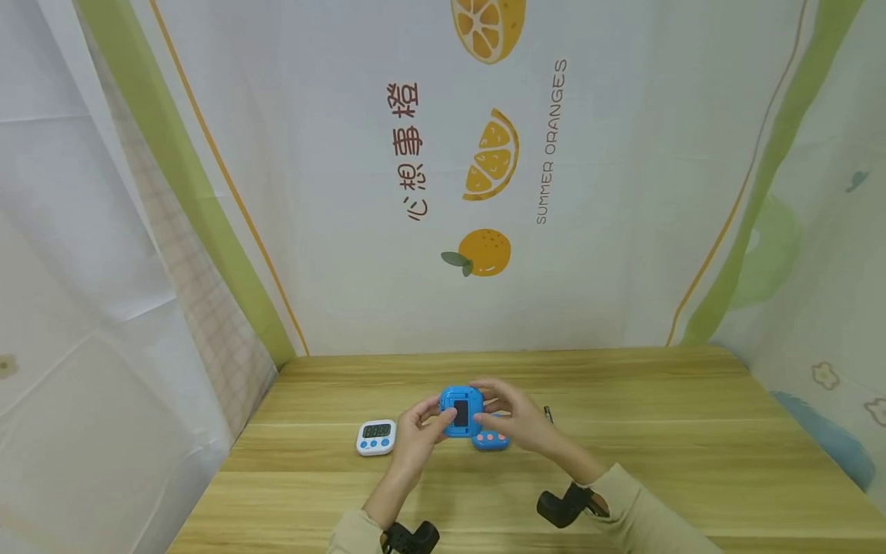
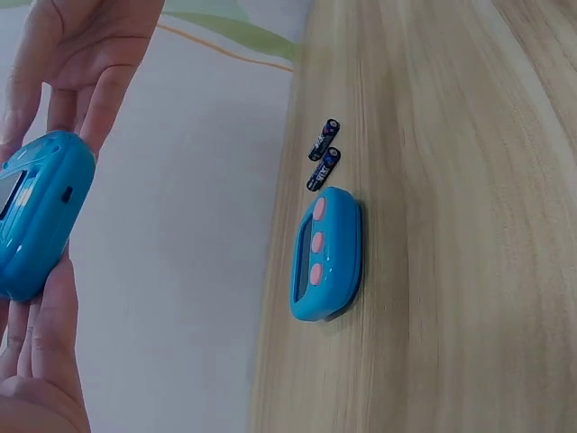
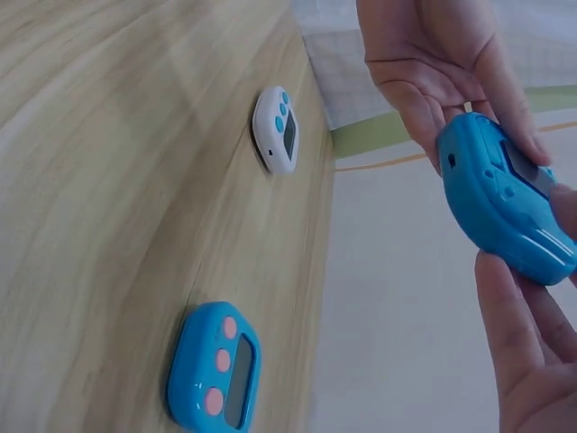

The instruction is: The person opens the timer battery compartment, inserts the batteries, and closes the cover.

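Observation:
A blue device (image 1: 472, 403) with a dark rectangle on the side facing up is held above the table between both hands. The left hand (image 1: 414, 440) grips its left side, thumb on that face. On its right side the right hand (image 1: 521, 419) pinches it between thumb and fingers. Both wrist views show the device raised, in the left wrist view (image 2: 56, 212) and in the right wrist view (image 3: 500, 203). A second blue timer with pink buttons (image 1: 490, 441) lies on the table behind it, partly covered in the head view.
A white timer with blue buttons (image 1: 376, 438) lies left of the hands on the wooden table (image 1: 291, 492). Two small batteries (image 2: 324, 140) lie beside the blue timer (image 2: 328, 257). A printed curtain (image 1: 346, 292) hangs behind the table.

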`<act>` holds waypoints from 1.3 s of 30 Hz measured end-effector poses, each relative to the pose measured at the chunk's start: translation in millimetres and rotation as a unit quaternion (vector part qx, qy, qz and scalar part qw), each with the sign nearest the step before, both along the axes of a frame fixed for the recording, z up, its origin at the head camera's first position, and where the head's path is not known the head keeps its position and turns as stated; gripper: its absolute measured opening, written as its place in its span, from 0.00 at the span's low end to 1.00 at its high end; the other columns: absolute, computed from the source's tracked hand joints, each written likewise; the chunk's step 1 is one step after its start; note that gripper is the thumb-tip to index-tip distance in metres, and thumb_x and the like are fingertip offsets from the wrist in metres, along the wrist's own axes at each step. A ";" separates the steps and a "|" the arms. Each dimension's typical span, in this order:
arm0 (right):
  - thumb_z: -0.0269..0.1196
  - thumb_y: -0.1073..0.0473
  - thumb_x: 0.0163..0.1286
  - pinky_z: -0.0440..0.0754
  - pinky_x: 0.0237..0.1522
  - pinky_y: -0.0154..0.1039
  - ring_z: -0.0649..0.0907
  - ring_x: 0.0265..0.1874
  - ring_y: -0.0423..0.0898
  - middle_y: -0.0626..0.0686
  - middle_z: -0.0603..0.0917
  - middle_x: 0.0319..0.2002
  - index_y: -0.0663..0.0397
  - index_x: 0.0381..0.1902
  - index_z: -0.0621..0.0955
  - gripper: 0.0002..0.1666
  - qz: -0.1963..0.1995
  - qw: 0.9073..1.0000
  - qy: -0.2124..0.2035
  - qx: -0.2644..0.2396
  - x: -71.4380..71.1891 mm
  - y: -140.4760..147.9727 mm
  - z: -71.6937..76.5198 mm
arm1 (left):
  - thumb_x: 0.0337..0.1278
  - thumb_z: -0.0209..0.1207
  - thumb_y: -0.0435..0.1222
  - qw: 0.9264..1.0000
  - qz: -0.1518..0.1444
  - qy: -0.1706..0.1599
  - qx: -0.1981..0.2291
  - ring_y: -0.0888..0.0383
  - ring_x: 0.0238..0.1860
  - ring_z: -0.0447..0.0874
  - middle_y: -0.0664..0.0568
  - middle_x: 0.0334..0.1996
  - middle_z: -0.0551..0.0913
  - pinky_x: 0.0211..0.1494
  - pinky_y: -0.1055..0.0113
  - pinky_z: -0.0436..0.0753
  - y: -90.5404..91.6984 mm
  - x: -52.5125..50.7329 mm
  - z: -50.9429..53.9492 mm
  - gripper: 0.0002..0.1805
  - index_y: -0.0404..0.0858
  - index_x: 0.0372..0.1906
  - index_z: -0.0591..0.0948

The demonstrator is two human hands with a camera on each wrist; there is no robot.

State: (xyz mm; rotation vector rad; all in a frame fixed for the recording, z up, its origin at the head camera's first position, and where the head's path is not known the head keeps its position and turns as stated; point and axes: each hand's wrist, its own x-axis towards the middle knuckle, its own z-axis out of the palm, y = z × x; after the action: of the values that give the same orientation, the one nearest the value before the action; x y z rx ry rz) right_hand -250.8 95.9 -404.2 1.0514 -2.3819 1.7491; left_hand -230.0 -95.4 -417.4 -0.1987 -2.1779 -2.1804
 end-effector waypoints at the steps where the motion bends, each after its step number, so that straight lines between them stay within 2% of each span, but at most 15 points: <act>1: 0.59 0.63 0.61 0.79 0.40 0.40 0.79 0.40 0.54 0.64 0.76 0.45 0.65 0.57 0.66 0.27 -0.003 1.000 0.008 0.002 -0.2 -0.8 -0.2 | 0.52 0.59 0.38 1.000 0.000 -0.001 0.000 0.63 0.30 0.78 0.48 0.35 0.79 0.36 0.67 0.81 0.2 0.3 0.0 0.24 0.29 0.53 0.72; 8: 0.61 0.68 0.58 0.80 0.33 0.34 0.80 0.34 0.54 0.64 0.78 0.39 0.68 0.53 0.69 0.24 -0.048 0.999 0.011 -0.017 9.9 -7.6 7.4 | 0.51 0.60 0.39 1.000 0.002 -0.013 0.005 0.62 0.30 0.79 0.48 0.35 0.79 0.35 0.68 0.81 2.6 1.7 -0.2 0.26 0.28 0.53 0.72; 13: 0.61 0.71 0.56 0.80 0.30 0.33 0.80 0.29 0.54 0.65 0.78 0.35 0.71 0.49 0.71 0.22 -0.062 0.998 0.019 -0.027 18.2 -9.4 15.9 | 0.50 0.61 0.38 1.000 0.005 -0.013 0.010 0.63 0.28 0.78 0.49 0.33 0.79 0.33 0.69 0.81 3.9 2.5 0.0 0.26 0.27 0.53 0.72; 25: 0.60 0.72 0.56 0.81 0.29 0.36 0.80 0.27 0.52 0.64 0.77 0.33 0.72 0.47 0.71 0.19 -0.041 0.997 0.060 -0.029 16.8 -5.4 12.7 | 0.49 0.62 0.37 1.000 0.001 -0.008 0.015 0.62 0.29 0.79 0.48 0.33 0.80 0.33 0.68 0.81 5.1 2.8 -0.9 0.25 0.27 0.51 0.73; 29: 0.59 0.74 0.56 0.81 0.24 0.38 0.80 0.25 0.50 0.65 0.76 0.32 0.74 0.46 0.70 0.19 -0.024 0.997 0.067 -0.043 15.9 -2.9 8.4 | 0.48 0.62 0.36 1.000 -0.004 -0.009 0.020 0.62 0.28 0.79 0.48 0.32 0.80 0.34 0.65 0.82 6.7 3.0 -2.2 0.25 0.27 0.51 0.73; 33: 0.59 0.76 0.55 0.80 0.19 0.45 0.80 0.24 0.49 0.64 0.76 0.31 0.73 0.46 0.70 0.18 -0.015 0.996 0.070 -0.052 15.1 -0.8 5.3 | 0.48 0.62 0.36 1.000 -0.005 -0.012 0.019 0.62 0.28 0.79 0.48 0.32 0.80 0.34 0.63 0.82 8.2 3.0 -4.3 0.24 0.27 0.50 0.74; 39: 0.58 0.76 0.56 0.81 0.21 0.42 0.80 0.24 0.53 0.65 0.76 0.30 0.74 0.45 0.70 0.18 -0.001 0.996 0.069 -0.053 13.8 1.1 2.8 | 0.47 0.63 0.36 0.999 -0.007 -0.020 0.027 0.63 0.28 0.79 0.48 0.32 0.80 0.34 0.68 0.81 9.1 1.5 -10.2 0.24 0.26 0.49 0.74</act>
State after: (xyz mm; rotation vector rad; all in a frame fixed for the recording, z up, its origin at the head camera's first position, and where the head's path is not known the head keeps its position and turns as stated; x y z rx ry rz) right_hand -237.1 97.0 -401.4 1.1157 -2.1839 1.7198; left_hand -228.5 -86.2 -427.7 -0.1699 -2.1427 -2.2669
